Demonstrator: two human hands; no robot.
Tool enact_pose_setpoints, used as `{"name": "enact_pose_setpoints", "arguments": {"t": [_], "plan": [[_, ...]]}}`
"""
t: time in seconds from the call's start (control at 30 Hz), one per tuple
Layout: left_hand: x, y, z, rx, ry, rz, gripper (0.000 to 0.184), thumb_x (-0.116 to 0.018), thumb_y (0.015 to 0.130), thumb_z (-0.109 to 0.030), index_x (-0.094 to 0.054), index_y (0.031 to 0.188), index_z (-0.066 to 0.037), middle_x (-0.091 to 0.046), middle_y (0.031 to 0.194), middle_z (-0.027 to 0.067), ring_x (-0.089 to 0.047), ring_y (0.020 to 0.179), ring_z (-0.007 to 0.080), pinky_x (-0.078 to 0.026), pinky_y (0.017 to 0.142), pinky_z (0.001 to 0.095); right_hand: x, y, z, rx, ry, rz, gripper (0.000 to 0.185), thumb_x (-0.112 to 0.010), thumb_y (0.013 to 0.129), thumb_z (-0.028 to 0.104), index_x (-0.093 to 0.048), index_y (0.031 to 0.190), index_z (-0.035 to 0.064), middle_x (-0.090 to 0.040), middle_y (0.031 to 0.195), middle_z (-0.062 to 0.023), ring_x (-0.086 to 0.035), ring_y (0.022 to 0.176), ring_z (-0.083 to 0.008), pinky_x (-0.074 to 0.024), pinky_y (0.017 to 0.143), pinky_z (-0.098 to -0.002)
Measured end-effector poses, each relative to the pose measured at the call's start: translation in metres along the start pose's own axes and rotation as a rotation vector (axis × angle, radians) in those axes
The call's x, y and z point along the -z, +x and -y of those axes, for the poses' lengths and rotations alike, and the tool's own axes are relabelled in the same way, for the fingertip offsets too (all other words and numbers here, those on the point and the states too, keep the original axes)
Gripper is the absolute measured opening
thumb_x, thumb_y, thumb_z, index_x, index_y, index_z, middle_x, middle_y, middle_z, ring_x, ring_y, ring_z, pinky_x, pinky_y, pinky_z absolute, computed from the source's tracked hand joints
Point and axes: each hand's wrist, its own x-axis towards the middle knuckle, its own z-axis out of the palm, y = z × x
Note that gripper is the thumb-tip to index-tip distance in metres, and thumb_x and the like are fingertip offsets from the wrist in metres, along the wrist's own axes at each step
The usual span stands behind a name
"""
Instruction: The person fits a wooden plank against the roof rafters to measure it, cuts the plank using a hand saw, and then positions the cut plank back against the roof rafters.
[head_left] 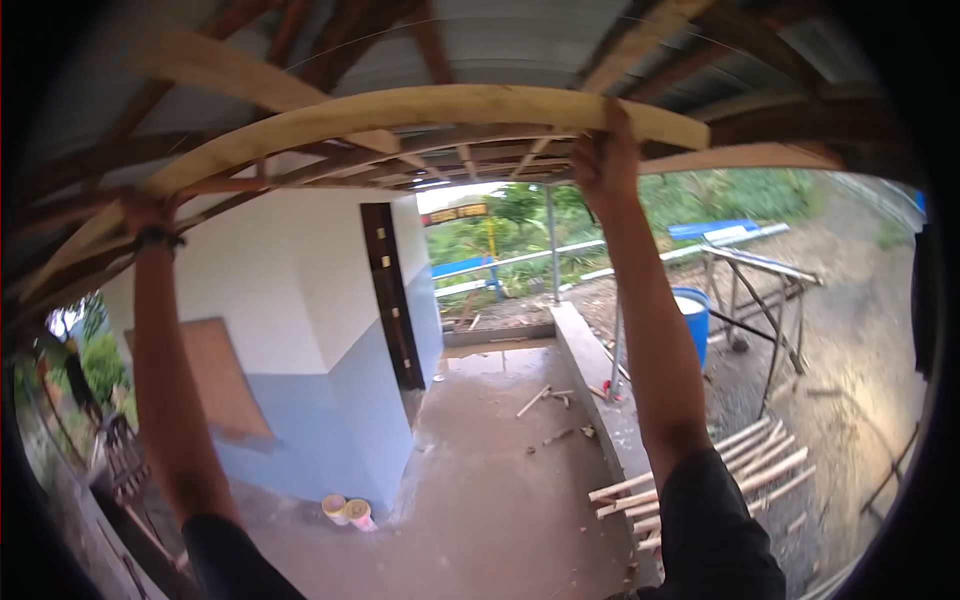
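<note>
A long pale wooden plank point(430, 103) is raised overhead under the roof framing, looking curved through the wide lens. My right hand point(608, 165) grips it near its right end, fingers closed around the lower edge. Toward the plank's left part, my left hand point(148, 215) is lifted to it and closed on it, though shadow and blur soften the fingers. A dark band circles my left wrist. Above the plank run wooden roof beams point(640, 45) beneath metal sheeting.
A white and blue wall point(290, 300) with a dark door frame point(392, 300) stands left of centre. Two small buckets point(346, 511) sit at its base. Wood scraps point(548, 398) lie on the wet floor point(490, 480). To the right are stacked poles point(740, 465), a blue drum point(692, 325) and a wooden trestle point(775, 300).
</note>
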Motion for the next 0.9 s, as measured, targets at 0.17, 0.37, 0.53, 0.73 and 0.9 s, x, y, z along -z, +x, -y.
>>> {"name": "enact_pose_setpoints", "arguments": {"t": [0.17,0.37,0.53,0.73,0.9], "plan": [[0.087,0.117,-0.011,-0.021,0.046,0.274,0.043,-0.050,0.104,-0.040,-0.055,0.128,-0.005,-0.063,0.123,0.0140,-0.065,0.108,0.0298,-0.061,0.087,0.0407,-0.050,0.028,0.011,0.020,-0.049,0.029,0.027,-0.069,0.095,0.038,-0.053,0.091,0.0176,-0.040,0.072,0.0055,-0.030,0.048,-0.0035,-0.0187,0.038,-0.0203],[0.140,0.189,-0.035,0.029,0.032,0.233,0.039,-0.047,0.106,-0.032,-0.053,0.129,0.000,-0.059,0.129,0.0162,-0.063,0.113,0.0301,-0.060,0.091,0.0374,-0.127,0.013,0.018,0.007,-0.296,-0.195,0.038,-0.071,0.092,0.041,-0.059,0.109,0.0087,-0.048,0.080,0.0020,-0.034,0.052,-0.0060,-0.0261,0.042,-0.0222],[0.180,0.250,-0.041,0.034,0.054,0.269,0.036,-0.045,0.107,-0.033,-0.056,0.121,-0.002,-0.064,0.115,0.0131,-0.065,0.098,0.0263,-0.059,0.082,0.0360,-0.135,0.035,0.010,-0.136,-0.334,-0.117,0.068,-0.069,0.089,0.056,-0.067,0.116,-0.0062,-0.070,0.098,-0.0213,-0.066,0.082,-0.0207,-0.0507,0.073,-0.0333],[0.167,0.252,-0.044,0.010,0.152,0.092,0.034,-0.044,0.108,-0.034,-0.057,0.118,-0.004,-0.065,0.110,0.0113,-0.064,0.091,0.0236,-0.059,0.076,0.0330,-0.143,0.054,-0.006,0.167,-0.295,0.045,0.065,-0.065,0.092,0.052,-0.067,0.112,-0.0098,-0.070,0.106,-0.0184,-0.065,0.092,-0.0246,-0.0509,0.077,-0.0326],[0.161,0.270,-0.043,-0.006,0.180,0.022,0.035,-0.046,0.107,-0.032,-0.056,0.123,-0.003,-0.062,0.118,0.0129,-0.063,0.102,0.0247,-0.056,0.088,0.0372,-0.143,0.073,-0.012,0.223,-0.324,0.011,0.069,-0.063,0.093,0.054,-0.066,0.113,-0.0125,-0.069,0.112,-0.0204,-0.064,0.100,-0.0289,-0.0482,0.090,-0.0363]]}}
